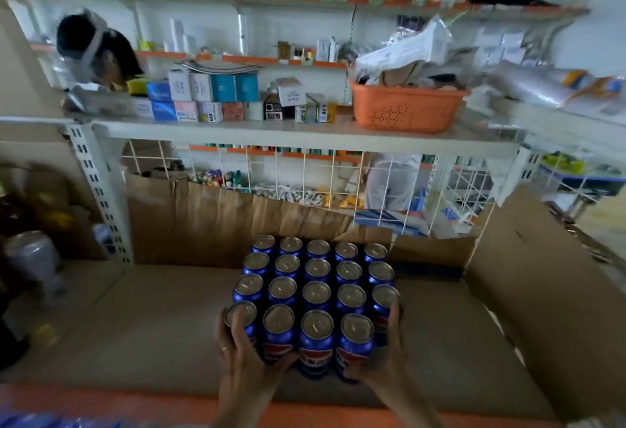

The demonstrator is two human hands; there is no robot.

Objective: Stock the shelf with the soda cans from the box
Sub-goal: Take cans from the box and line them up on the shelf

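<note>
Cans (316, 295) sit mid-shelf (135, 319) in a tight block. Our left hand (242, 356) curls round the near-left can, right hand (384, 353) cups the near-right corner. Full cans: heavy, rigid, slick. We'd squeeze low on the sides and slide.

Blue soda cans (315, 288) on shelf (135, 319), both hands gripping

My forearms leave the picture at the bottom edge. My left hand (242, 356) and right hand (379, 360) cover the low parts of the front soda cans (315, 295). The back cans show mostly tops only. The shelf edges are blurred.
</note>
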